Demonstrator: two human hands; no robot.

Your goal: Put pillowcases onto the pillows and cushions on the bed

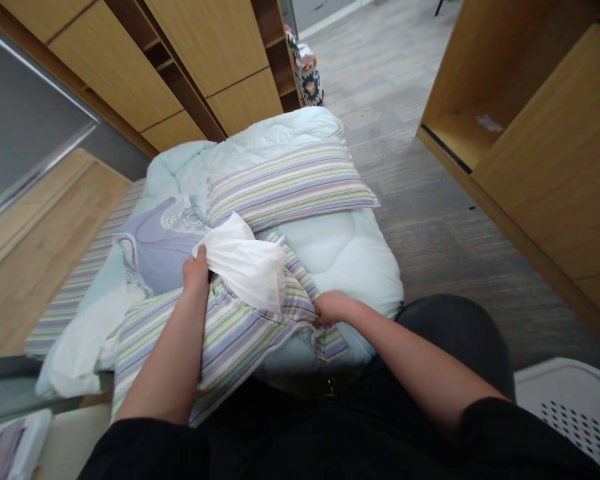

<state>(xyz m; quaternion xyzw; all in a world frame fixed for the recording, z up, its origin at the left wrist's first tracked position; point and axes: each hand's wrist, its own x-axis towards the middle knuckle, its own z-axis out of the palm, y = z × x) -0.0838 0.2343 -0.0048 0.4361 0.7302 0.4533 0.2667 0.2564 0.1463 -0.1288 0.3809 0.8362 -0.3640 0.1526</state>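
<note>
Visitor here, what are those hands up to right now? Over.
Left hand gripping white fabric. Right hand pinching striped cloth. Striped pillow lying beyond, on pale quilt.

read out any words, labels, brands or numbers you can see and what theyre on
No word, brand or number can be read clearly.
The packet at bottom left has print, too small and blurred to read.
The slip on the shelf is too blurred to tell if it has text.

Two hands (196,270) (333,308), two striped pillowcases (293,187) (225,340), one pale quilt (337,257).
</note>
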